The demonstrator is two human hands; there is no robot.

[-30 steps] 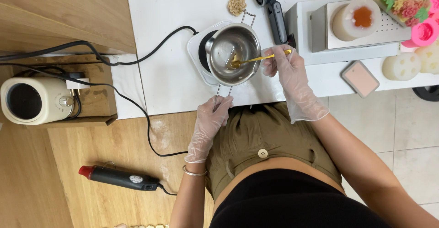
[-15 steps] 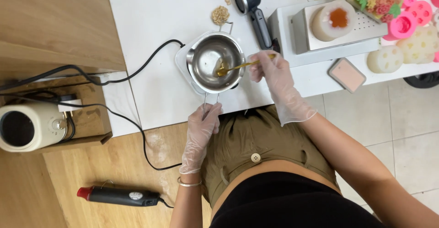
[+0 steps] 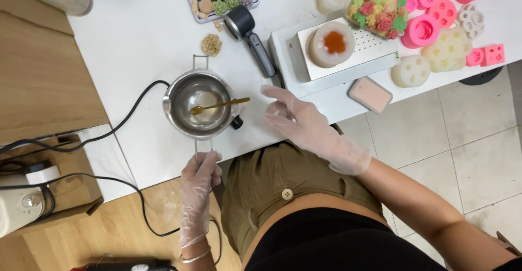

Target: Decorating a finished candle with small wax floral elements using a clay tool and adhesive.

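Left hand [image 3: 200, 174], gloved, is closed around the wire handle of the pot [image 3: 199, 103] at lower centre-left of the frame. The pot itself sits on a small hot plate on the white table [image 3: 147, 37], left of centre. A gold spoon [image 3: 219, 106] rests across the rim, bowl down in a thin pool of amber liquid, with nobody holding it. Right hand [image 3: 293, 120], also gloved, hovers open just right of the pot, fingers spread, touching nothing.

The pot looks like thin steel, so light and stiff, but likely hot off the plate, and the liquid will slosh if it tips. That wire handle is the place to grip, well clear of the bowl. Smooth gloves on thin wire could slip, so a firm wrap suits. The spoon is loose and could slide off the rim.

Upper right: a mould [image 3: 331, 45] with orange fill on a white scale.
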